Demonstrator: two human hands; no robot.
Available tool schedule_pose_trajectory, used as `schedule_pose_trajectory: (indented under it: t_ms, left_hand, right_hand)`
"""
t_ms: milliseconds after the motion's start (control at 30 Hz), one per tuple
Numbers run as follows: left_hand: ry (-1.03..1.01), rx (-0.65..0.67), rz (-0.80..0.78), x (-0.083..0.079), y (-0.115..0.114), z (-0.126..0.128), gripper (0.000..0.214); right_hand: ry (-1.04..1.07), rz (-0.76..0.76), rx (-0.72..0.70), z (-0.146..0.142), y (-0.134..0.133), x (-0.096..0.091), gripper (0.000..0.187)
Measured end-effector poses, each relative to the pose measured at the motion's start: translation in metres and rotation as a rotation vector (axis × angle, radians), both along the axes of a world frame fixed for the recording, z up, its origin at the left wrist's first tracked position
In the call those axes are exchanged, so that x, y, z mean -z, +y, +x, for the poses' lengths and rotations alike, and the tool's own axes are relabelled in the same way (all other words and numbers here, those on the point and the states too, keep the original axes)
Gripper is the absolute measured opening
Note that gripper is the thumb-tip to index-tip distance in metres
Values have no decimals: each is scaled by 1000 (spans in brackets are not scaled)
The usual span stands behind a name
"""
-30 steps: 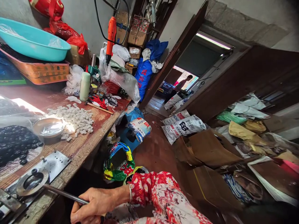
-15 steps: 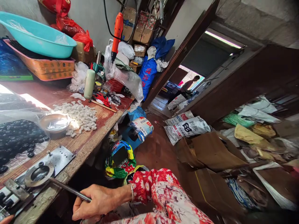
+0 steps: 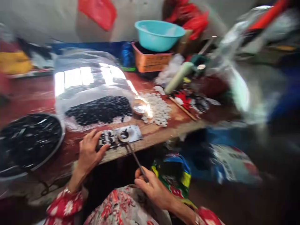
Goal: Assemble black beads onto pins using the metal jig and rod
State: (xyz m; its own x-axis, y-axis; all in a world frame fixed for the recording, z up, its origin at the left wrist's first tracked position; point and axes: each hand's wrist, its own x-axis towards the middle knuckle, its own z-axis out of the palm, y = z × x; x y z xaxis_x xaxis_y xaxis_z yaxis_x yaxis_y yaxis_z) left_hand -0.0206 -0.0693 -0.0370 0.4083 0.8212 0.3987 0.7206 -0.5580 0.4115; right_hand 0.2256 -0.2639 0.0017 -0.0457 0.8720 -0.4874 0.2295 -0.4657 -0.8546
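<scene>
My right hand is wrapped round the end of a metal lever rod. The rod runs up to a round metal ring on a small steel fixture plate at the table's front edge. At the plate's left end, my left hand has its thumb and fingers spread around a block with black and white parts. Its fingertips seem to touch the block, though blur hides the exact contact. Behind the fixture, small black parts lie heaped on clear plastic.
A wide basin of black pieces stands at the left. Pale small pieces are piled around a shallow dish. Farther back are a turquoise basin on an orange basket. An orange electric screwdriver hangs at upper right.
The view has swung left from the doorway to the worktable. My left hand, barely visible at the corner before, now shows fully by the fixture. My right hand still grips the lever rod.
</scene>
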Motion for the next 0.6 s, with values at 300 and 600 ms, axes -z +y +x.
schedule_pose_trajectory:
  t_ms: [300, 600]
  left_hand:
    - [6, 133, 11, -27, 3, 1, 22]
    - [102, 300, -5, -37, 18, 13, 12]
  right_hand:
    - [-414, 45, -286, 47, 10, 2, 42]
    - [-1008, 420, -286, 151, 31, 41, 38]
